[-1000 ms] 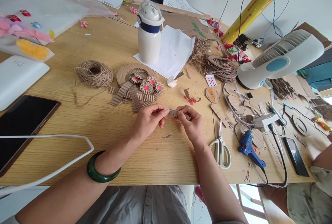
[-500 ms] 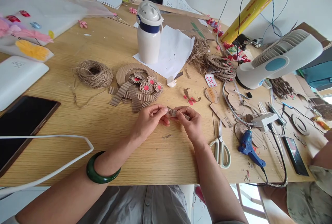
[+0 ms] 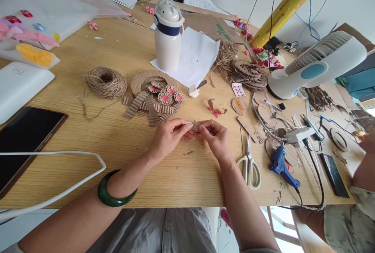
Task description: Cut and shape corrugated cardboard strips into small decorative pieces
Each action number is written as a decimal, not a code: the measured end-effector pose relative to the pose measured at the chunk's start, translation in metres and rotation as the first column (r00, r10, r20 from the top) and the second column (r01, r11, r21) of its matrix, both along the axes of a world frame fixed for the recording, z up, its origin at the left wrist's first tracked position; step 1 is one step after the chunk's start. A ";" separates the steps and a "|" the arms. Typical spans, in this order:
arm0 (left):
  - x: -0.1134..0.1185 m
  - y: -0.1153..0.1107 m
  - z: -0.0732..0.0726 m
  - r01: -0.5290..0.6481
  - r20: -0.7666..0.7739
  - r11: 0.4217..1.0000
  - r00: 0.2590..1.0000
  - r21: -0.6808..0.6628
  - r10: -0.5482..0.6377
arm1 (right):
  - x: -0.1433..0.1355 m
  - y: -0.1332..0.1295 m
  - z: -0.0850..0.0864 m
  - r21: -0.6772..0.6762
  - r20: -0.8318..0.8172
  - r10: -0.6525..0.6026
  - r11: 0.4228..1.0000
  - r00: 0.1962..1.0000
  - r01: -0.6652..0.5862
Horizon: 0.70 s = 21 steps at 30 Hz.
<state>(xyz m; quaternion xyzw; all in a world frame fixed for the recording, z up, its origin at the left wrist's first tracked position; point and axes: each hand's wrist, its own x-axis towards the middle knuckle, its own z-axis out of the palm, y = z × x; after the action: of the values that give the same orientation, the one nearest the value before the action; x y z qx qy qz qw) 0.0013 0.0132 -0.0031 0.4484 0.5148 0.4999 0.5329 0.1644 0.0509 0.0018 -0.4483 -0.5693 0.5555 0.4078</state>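
A small piece of brown corrugated cardboard [image 3: 195, 126] is pinched between my two hands, which almost meet above the table. My left hand [image 3: 171, 133] grips its left end with thumb and forefinger. On the other end, my right hand [image 3: 215, 135] closes with thumb and bent fingers. Just beyond my hands lies a round cardboard wreath [image 3: 137, 83] with corrugated strips [image 3: 136, 105] and pleated rosettes with red centres [image 3: 165, 97]. Small cardboard scraps [image 3: 189, 153] rest on the wood below my hands.
Scissors [image 3: 249, 167] and a blue glue gun [image 3: 283, 167] lie to the right. A white bottle [image 3: 168, 45], twine coil [image 3: 106, 83] and white fan [image 3: 316, 65] stand or lie farther back. A phone [image 3: 29, 139] is at left; another person's arm [image 3: 363, 167] is at right.
The left fingers have shifted slightly around the small cardboard piece, which shows a little more between the hands. Both hands stay in nearly the same place.
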 end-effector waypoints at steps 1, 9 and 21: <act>0.000 0.000 0.000 0.002 -0.013 1.000 1.000 0.001 -0.002 | 0.000 0.000 0.001 -0.019 -0.010 0.003 1.000 1.000 -0.003; -0.001 -0.002 0.002 -0.028 -0.075 0.999 0.997 0.017 0.029 | 0.001 0.001 0.000 -0.117 -0.047 0.003 0.993 0.999 -0.008; 0.000 -0.001 -0.004 -0.090 -0.082 0.996 0.992 0.020 0.092 | -0.002 0.000 0.002 -0.229 -0.183 0.043 0.970 0.982 -0.085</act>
<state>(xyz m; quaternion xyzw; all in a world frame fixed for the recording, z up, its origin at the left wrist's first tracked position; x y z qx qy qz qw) 0.0017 0.0121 -0.0067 0.4490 0.5524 0.5088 0.4842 0.1621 0.0511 0.0041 -0.4239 -0.4752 0.6697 0.3821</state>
